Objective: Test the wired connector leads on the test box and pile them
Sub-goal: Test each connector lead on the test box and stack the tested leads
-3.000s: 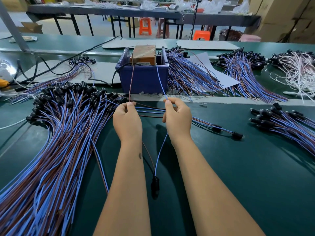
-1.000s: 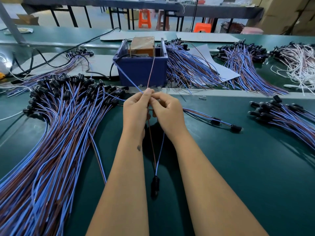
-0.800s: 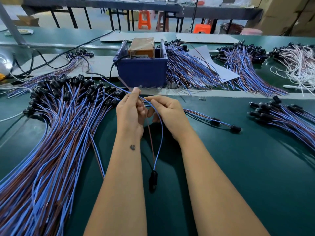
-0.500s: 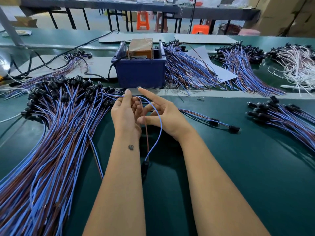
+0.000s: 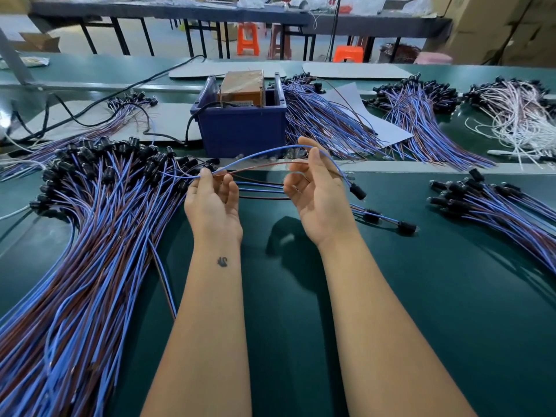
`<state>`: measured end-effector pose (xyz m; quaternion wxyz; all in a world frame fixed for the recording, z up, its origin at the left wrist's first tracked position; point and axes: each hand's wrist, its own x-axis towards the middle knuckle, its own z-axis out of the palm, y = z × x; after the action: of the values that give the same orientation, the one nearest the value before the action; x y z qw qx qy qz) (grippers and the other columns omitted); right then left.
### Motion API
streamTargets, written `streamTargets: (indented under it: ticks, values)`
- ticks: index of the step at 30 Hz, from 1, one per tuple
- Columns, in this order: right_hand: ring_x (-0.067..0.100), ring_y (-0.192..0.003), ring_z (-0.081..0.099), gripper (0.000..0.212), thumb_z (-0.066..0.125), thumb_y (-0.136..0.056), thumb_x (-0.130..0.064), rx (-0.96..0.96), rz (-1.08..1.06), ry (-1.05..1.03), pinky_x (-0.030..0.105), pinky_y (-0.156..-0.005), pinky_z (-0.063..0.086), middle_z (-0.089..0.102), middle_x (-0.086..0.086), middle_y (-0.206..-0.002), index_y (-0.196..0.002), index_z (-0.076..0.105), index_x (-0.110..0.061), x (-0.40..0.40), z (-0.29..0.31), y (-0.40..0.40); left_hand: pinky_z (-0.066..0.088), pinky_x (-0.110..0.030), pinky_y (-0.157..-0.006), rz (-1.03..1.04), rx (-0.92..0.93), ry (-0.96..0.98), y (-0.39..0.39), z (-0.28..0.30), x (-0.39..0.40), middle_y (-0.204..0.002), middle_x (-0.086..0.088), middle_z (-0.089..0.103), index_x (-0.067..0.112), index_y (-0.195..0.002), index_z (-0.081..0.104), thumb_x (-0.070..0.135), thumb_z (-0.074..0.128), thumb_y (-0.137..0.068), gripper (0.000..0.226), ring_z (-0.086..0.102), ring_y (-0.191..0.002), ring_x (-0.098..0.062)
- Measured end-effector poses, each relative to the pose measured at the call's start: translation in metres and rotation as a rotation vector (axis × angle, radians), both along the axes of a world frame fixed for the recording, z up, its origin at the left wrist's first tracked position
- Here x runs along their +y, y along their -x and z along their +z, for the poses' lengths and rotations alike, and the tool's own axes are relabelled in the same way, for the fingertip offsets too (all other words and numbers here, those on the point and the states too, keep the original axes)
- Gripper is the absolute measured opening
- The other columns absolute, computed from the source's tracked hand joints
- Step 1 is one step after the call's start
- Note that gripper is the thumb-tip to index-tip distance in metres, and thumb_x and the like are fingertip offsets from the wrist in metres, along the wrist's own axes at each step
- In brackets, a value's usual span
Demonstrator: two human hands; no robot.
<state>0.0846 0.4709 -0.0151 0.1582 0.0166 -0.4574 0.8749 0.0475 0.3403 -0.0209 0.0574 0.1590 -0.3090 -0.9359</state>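
Both hands are raised palm-up above the green table (image 5: pixel 451 296). The left hand (image 5: pixel 212 203) has a fingertip grip on the wire ends of one blue-and-brown lead (image 5: pixel 255 159). The right hand (image 5: pixel 320 194) pinches it further along, its black connector (image 5: pixel 357 191) hanging just beyond. Behind sits the blue test box (image 5: pixel 240 127); a large pile of leads (image 5: pixel 90 236) lies left.
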Motion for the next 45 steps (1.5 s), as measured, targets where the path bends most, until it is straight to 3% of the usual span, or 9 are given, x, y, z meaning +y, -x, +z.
streamTargets:
  ticks: [7, 10, 14, 21, 28, 33, 40, 43, 45]
  values:
    - [0.012, -0.075, 0.065, 0.042, 0.034, -0.105, -0.036, -0.041, -0.085, -0.007, 0.028, -0.075, 0.053, 0.066, -0.002, -0.077, -0.083, 0.063, -0.015, 0.011, -0.002, 0.004, 0.046, -0.019, -0.047, -0.022, 0.017, -0.132, -0.001, 0.005, -0.006, -0.067, 0.000, 0.063, 0.012, -0.087, 0.053, 0.017, 0.043, -0.104, 0.021, 0.056, -0.048, -0.010]
    - [0.018, -0.064, 0.065, 0.045, 0.031, -0.107, -0.034, -0.101, -0.095, -0.183, 0.031, -0.069, 0.054, 0.063, 0.002, -0.063, -0.069, 0.047, -0.015, 0.015, -0.002, 0.004, 0.034, -0.018, -0.043, -0.058, 0.164, 0.253, 0.000, 0.008, 0.001, -0.055, 0.007, 0.051, 0.017, -0.083, 0.048, 0.014, 0.032, -0.104, 0.027, 0.044, -0.045, -0.008]
    - [0.008, -0.040, 0.032, 0.038, 0.036, -0.106, -0.034, -0.246, -0.204, -0.481, 0.023, -0.044, 0.031, 0.035, -0.011, -0.046, -0.073, 0.045, -0.017, 0.021, 0.004, 0.002, 0.029, -0.016, -0.041, -0.278, 0.340, 0.700, -0.015, 0.005, 0.031, -0.048, 0.011, 0.048, 0.019, -0.087, 0.052, 0.010, 0.031, -0.104, 0.028, 0.038, -0.042, -0.004]
    - [0.020, -0.067, 0.045, 0.037, 0.037, -0.102, -0.043, -0.506, -0.522, -1.133, 0.034, -0.059, 0.030, 0.048, -0.002, -0.069, -0.081, 0.049, -0.015, 0.097, 0.015, -0.045, 0.034, -0.016, -0.052, -0.617, 0.572, 0.717, -0.044, 0.013, 0.058, -0.078, 0.006, 0.063, 0.031, -0.078, 0.053, 0.024, 0.043, -0.101, 0.026, 0.044, -0.056, -0.004]
    - [0.032, -0.093, 0.055, 0.029, 0.033, -0.102, -0.041, -0.834, -0.601, -1.806, 0.036, -0.069, 0.033, 0.062, 0.013, -0.104, -0.094, 0.052, -0.020, 0.203, 0.035, -0.103, 0.039, -0.012, -0.074, -0.975, 1.109, 1.157, -0.115, 0.014, 0.120, -0.087, 0.000, 0.056, 0.018, -0.089, 0.073, 0.013, 0.066, -0.089, 0.008, 0.051, -0.077, -0.001]
    - [0.032, -0.105, 0.058, 0.024, 0.047, -0.099, -0.041, -0.979, -0.571, -2.027, 0.032, -0.070, 0.034, 0.064, 0.012, -0.111, -0.090, 0.051, -0.019, 0.240, 0.032, -0.132, 0.041, -0.043, -0.098, -1.229, 1.423, 1.545, -0.146, -0.001, 0.155, -0.116, 0.006, 0.062, 0.032, -0.126, 0.065, -0.011, 0.047, -0.082, 0.065, 0.052, -0.107, -0.021]
    - [0.035, -0.105, 0.056, 0.036, 0.048, -0.099, -0.041, -0.927, -0.767, -2.274, 0.038, -0.082, 0.040, 0.060, 0.018, -0.115, -0.114, 0.055, -0.010, 0.244, 0.023, -0.131, 0.035, -0.029, -0.109, -1.367, 1.285, 1.301, -0.141, -0.007, 0.137, -0.125, 0.016, 0.065, 0.040, -0.139, 0.052, -0.019, 0.030, -0.063, 0.098, 0.048, -0.121, -0.006]
    - [0.034, -0.114, 0.047, 0.038, 0.049, -0.097, -0.042, -0.999, -0.761, -2.266, 0.040, -0.092, 0.036, 0.052, 0.019, -0.124, -0.122, 0.050, -0.013, 0.237, 0.019, -0.121, 0.043, -0.014, -0.087, -1.260, 1.079, 1.162, -0.136, -0.007, 0.132, -0.110, 0.011, 0.071, 0.033, -0.125, 0.064, -0.017, 0.030, -0.068, 0.083, 0.057, -0.109, -0.003]
    - [0.034, -0.117, 0.042, 0.039, 0.049, -0.095, -0.037, -1.005, -0.769, -2.200, 0.042, -0.097, 0.031, 0.046, 0.019, -0.127, -0.127, 0.047, -0.014, 0.225, 0.016, -0.112, 0.046, -0.022, -0.075, -1.099, 0.906, 1.071, -0.131, -0.005, 0.131, -0.094, 0.009, 0.071, 0.030, -0.106, 0.070, -0.016, 0.032, -0.073, 0.068, 0.061, -0.096, -0.018]
